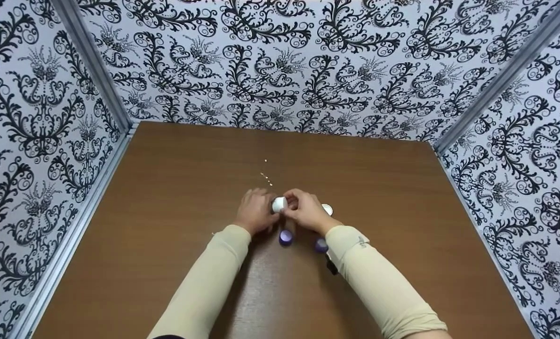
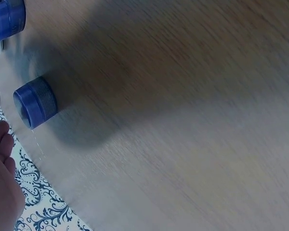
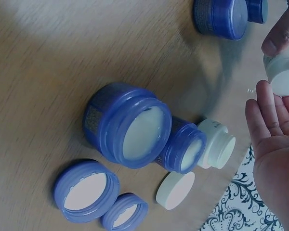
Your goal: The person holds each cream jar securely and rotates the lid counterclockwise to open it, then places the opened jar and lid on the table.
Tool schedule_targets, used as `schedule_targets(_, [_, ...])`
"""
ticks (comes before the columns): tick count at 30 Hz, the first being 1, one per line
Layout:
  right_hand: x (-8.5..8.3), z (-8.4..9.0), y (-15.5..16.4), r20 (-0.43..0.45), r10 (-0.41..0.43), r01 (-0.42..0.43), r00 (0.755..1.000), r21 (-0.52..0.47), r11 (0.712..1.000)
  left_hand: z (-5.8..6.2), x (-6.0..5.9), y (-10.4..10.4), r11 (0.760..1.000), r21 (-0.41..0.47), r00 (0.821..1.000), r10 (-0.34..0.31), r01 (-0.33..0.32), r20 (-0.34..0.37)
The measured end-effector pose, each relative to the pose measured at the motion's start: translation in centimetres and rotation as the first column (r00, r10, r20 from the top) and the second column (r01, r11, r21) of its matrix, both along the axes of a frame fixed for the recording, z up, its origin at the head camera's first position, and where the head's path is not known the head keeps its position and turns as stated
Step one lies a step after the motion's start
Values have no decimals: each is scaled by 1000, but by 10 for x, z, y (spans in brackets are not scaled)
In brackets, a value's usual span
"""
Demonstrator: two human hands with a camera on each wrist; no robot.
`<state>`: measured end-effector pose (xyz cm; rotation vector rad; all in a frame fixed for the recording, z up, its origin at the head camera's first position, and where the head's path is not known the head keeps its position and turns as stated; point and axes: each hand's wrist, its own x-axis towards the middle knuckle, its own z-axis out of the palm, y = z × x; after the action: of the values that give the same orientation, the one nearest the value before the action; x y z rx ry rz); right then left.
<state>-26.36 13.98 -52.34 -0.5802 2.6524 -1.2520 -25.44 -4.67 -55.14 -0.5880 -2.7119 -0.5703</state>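
A small white jar (image 1: 279, 204) is gripped between the left hand (image 1: 256, 212) and right hand (image 1: 308, 212) (above the table (image 1: 167, 197)).

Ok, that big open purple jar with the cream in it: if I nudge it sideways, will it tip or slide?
The big purple jar looks squat and wide, so it would probably slide rather than tip. Its lid is off and it is filled near the rim, so a jolt might smear cream. It touches the smaller open jar, which would likely move with it.

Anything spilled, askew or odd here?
Small pale specks lie in a line on the brown table just beyond both hands, like crumbs or droplets. Otherwise the opened purple jars stand upright, their lids lying beside them.
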Motion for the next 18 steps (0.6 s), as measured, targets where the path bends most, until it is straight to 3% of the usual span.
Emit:
schedule_targets(6, [0,-2,0,6,17,-16,1000,-37,999,0,1,0,1000,-8,1000,3,-3,14])
schedule_targets(18, [-1,-3,-1,-9,1,-2,1000,-12,1000,1,1,0,1000,0,1000,6,-6,10])
